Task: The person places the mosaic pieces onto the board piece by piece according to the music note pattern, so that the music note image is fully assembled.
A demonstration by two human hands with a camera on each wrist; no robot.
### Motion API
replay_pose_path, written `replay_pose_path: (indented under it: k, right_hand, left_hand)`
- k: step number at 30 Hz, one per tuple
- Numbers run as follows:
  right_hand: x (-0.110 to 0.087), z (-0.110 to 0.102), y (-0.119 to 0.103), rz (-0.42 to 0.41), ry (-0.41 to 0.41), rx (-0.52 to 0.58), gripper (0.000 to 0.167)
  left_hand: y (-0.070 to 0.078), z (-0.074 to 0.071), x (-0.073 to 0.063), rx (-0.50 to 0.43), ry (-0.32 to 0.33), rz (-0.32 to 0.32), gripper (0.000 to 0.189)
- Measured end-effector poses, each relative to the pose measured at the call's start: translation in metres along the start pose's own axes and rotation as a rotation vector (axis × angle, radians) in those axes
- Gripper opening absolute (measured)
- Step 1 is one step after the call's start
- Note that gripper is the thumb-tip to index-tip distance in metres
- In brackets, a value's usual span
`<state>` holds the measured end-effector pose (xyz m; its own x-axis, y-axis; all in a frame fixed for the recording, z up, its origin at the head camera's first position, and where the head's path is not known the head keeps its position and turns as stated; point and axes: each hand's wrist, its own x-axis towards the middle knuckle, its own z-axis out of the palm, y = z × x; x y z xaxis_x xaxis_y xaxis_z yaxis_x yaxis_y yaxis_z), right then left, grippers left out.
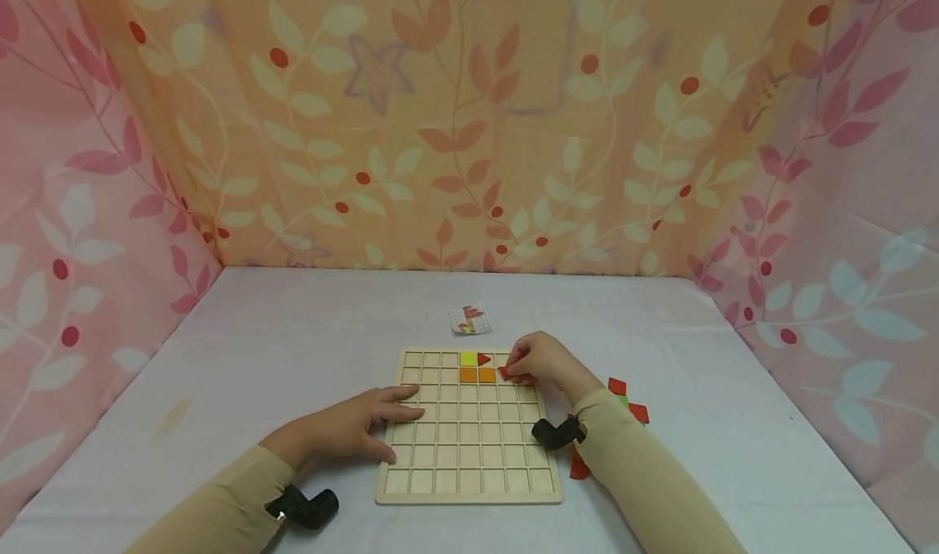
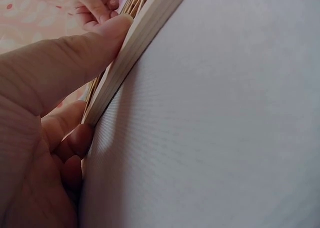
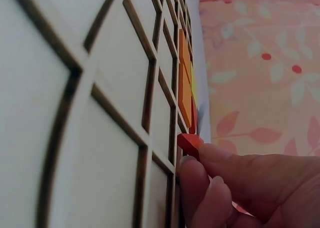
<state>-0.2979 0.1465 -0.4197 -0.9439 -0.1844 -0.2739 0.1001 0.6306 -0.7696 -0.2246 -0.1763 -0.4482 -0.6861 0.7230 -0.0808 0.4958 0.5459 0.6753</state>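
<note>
A red piece (image 3: pixel 189 144) is pinched between the thumb and fingers of the right hand (image 1: pixel 546 365). The piece is positioned at the second row from the far edge of the gridded board (image 1: pixel 469 499), just right of two orange squares (image 1: pixel 478 375). Whether the piece is seated in its cell cannot be told. In the far row, a yellow square (image 1: pixel 468 359) and a red triangle (image 1: pixel 484 359) are seated side by side. The near-left edge of the board is touched by the thumb of the left hand (image 1: pixel 350 422); its fingers are extended and spread apart over the left rim. A printed card (image 1: pixel 469 318) is placed beyond the board. Loose pieces (image 1: pixel 639 413), red and green among them, are partly hidden by the right sleeve (image 1: pixel 645 472).
</note>
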Motion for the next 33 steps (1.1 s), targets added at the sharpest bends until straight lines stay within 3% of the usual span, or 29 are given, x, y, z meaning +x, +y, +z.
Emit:
replay_pose_path:
  k: [21,33]
  right_hand:
    - [-0.0031,0.0048,-0.0085,0.017,-0.01,-0.144,0.011]
    - [-0.0032,0.0017,-0.0085,-0.022,-0.014,-0.205,0.008]
  left_hand:
    - [0.0013,0.0008,-0.0002,0.0,0.002,-0.019,0.069]
    - [0.0035,-0.0008,-0.0003,0.008,-0.01,-0.013,0.069]
